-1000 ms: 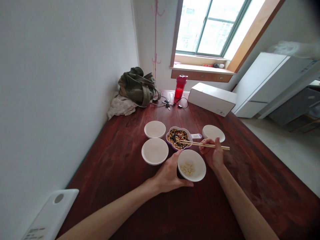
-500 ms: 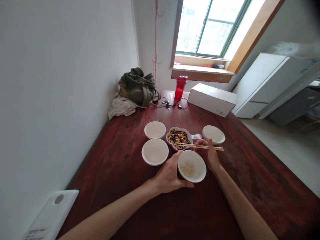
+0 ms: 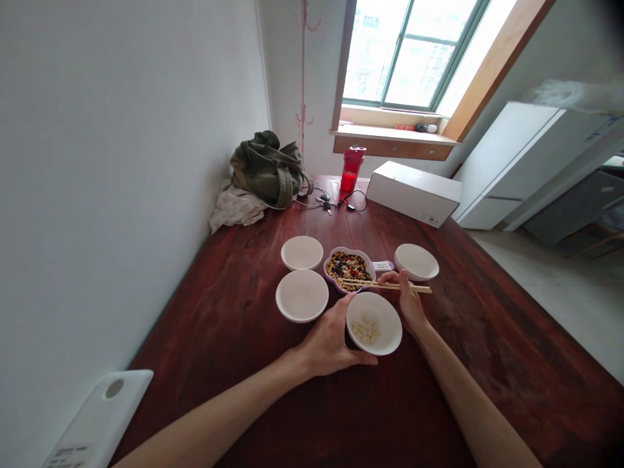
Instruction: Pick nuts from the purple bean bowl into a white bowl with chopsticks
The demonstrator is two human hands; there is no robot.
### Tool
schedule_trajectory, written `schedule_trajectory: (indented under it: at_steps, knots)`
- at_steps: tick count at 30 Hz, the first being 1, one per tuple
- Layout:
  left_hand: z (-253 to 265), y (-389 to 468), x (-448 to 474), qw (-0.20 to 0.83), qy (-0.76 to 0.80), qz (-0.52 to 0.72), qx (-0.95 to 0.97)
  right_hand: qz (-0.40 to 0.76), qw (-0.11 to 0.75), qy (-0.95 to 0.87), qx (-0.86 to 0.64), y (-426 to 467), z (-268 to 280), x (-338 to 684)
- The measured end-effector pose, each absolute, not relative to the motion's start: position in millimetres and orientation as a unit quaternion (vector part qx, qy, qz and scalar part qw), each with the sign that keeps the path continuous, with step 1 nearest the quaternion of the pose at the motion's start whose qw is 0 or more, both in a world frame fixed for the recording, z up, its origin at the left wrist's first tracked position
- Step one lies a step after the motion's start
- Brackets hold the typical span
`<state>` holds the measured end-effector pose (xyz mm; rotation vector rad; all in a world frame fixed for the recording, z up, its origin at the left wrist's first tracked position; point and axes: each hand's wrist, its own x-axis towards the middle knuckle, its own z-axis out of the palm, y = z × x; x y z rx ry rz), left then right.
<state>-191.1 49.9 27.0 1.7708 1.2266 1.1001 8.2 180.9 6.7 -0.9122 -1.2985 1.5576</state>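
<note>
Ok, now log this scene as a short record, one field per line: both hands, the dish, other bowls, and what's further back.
Left hand: around the near bowl of pale pieces
Right hand: holds chopsticks, tips over or in the purple dish
Dish contents: multicoloured mix
Other bowls: three white; two left of the dish, one right
Further back: bag, keys, red bottle, white box

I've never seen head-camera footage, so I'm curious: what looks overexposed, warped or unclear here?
Head view: the window is washed out nearly white; head view: the white refrigerator leans, suggesting wide-angle distortion; head view: the pale pieces in the white bowl look soft, their edges hard to make out.
</note>
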Motion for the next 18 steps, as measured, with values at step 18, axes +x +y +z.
schedule_trajectory:
  at_steps: [18]
  knots:
    - [25.2, 50.1, -190.5, 0.354, 0.474, 0.434, 0.680, 0.645, 0.530, -0.434, -0.338, 183.6, 12.6, 12.5]
